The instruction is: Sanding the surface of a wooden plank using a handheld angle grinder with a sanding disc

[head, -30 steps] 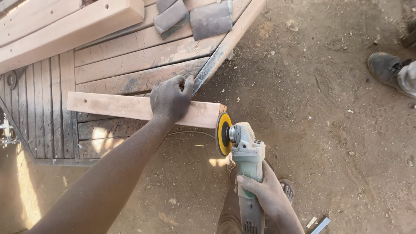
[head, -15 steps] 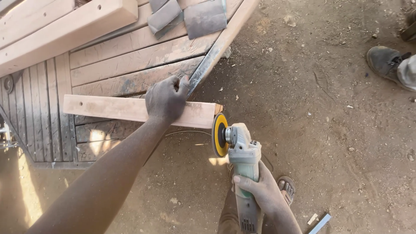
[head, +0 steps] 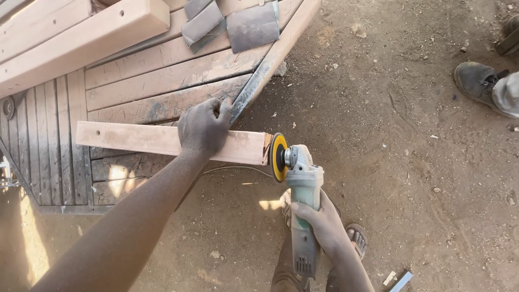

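Note:
My left hand (head: 204,127) presses down on a pale wooden plank (head: 132,138) that lies across a wooden slatted platform (head: 162,89) and sticks out past its metal edge. My right hand (head: 320,223) grips the body of a pale green angle grinder (head: 303,186). Its yellow sanding disc (head: 278,157) stands upright against the plank's right end.
A thick wooden beam (head: 81,40) and two grey sandpaper sheets (head: 235,22) lie on the platform at the top. Another person's shoe (head: 478,81) is on the dirt ground at the upper right. My sandalled foot (head: 356,237) shows below the grinder.
The grinder's disc has stayed at the plank's end, shifting slightly along it. My left hand keeps its hold on the plank. The view has drifted a little.

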